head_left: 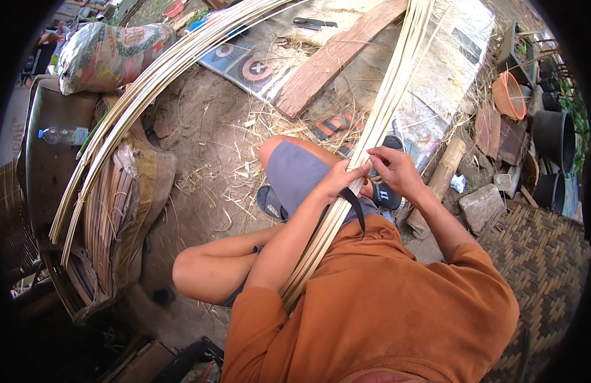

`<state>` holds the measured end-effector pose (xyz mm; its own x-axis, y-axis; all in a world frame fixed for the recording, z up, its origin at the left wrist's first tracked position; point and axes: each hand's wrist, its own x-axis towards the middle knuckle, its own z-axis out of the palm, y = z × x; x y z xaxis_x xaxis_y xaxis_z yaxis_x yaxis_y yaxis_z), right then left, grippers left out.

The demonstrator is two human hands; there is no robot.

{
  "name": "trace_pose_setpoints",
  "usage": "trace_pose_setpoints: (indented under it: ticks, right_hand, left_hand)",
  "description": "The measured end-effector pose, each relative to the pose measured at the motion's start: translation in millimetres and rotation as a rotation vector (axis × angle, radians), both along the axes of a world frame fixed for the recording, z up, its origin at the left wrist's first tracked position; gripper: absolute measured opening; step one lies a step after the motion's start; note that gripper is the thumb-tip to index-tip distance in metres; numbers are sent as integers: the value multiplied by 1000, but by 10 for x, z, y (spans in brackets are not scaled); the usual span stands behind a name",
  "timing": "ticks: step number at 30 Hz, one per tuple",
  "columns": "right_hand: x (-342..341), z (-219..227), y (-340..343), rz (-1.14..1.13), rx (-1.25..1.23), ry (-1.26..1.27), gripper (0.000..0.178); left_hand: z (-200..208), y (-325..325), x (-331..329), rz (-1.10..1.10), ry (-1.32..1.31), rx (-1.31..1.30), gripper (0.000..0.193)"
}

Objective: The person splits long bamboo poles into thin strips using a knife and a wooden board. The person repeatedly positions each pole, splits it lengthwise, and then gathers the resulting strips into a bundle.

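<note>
A long bundle of pale split bamboo strips (386, 105) runs aslant across my lap, from under my left arm out to the far edge of the view. My left hand (339, 180) is closed round it near the middle, thumb on top. Just below that grip, a black strap (354, 205) lies across the strips with a loose end hanging down. Close by on the right side of the bundle, my right hand (395, 170) has thumb and fingertips pinched together. Whatever sits in that pinch is too small to make out.
Another bundle of strips (139, 92) arches over an old padded chair (149, 167) at left, near a stuffed sack (113, 57) and plastic bottle (62, 135). Ahead, a wooden plank (337, 60) and dark blade-like tool (314, 24) lie on a sheet. At right are a log (441, 175) and woven mat (541, 255).
</note>
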<state>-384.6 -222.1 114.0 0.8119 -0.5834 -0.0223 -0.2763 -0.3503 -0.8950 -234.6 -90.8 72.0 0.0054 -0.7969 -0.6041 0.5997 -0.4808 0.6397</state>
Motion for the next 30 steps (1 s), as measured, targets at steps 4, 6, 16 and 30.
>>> trace_pose_setpoints:
  ticks: [4, 6, 16, 30]
  right_hand:
    - [-32, 210, -136, 159, -260, 108, 18]
    - [-83, 209, -200, 263, -274, 133, 17]
    - [180, 117, -430, 577, -384, 294, 15]
    - [315, 212, -342, 540, -270, 374, 16]
  left_hand:
    - [-78, 122, 3, 25, -196, -42, 39]
    - [-14, 240, 22, 21, -79, -53, 37]
    - [-43, 315, -157, 43, -548, -107, 33]
    - [-132, 317, -185, 120, -612, -138, 31]
